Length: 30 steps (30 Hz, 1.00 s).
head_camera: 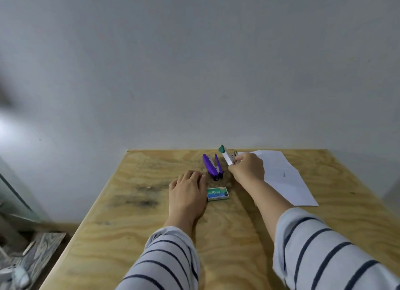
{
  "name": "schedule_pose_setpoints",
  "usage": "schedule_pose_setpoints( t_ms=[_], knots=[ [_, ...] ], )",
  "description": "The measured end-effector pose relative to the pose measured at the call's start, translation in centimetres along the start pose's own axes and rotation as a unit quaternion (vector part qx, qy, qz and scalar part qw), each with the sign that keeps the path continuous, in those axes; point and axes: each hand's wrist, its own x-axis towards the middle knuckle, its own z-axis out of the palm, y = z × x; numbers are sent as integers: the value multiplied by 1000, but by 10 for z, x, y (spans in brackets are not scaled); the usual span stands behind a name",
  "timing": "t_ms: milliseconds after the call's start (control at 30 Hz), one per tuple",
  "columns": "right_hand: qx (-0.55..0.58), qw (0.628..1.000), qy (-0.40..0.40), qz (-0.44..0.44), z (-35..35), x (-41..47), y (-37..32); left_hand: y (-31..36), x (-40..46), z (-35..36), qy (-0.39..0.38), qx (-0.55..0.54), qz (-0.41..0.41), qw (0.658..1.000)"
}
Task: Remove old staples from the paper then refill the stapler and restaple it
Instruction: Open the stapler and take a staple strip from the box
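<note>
A purple stapler (212, 167) lies swung open on the wooden table (151, 203), near its far edge. In front of it rests a green staple box (217, 193) marked No.10. My right hand (249, 168) holds up a small white staple tray with a green end (225, 156), tilted, just right of the stapler. My left hand (187, 191) lies palm down on the table with fingers together, left of the stapler and box, holding nothing. A white sheet of paper (283, 177) lies flat at the right, partly behind my right hand.
The table's far edge meets a plain grey wall (194, 73). Its left edge drops off to a floor with a patterned mat (36, 253) and a pale object (15, 276).
</note>
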Motion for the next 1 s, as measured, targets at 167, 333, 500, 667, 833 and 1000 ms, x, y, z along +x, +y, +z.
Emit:
schedule_pose_setpoints(
  t_ms=[167, 333, 500, 667, 833, 1000],
  knots=[
    [120, 990, 31, -65, -14, -23, -4, 5, 11, -6, -7, -124, -105, 987],
    [184, 977, 29, -102, -14, -39, -6, 40, 23, -27, -8, -303, -95, 948],
    [239, 965, -21, -102, -15, -47, -7, 47, 26, -29, 6, -294, -95, 951],
    [320, 939, -121, 14, -25, -40, -11, 42, 19, -39, 14, -138, -1, 990],
    [255, 962, -89, 38, -36, -36, -15, 36, 2, -39, 7, -42, 76, 996],
    [388, 910, -109, 102, -32, -43, -7, 23, -14, -36, 44, -100, 62, 992]
  ],
)
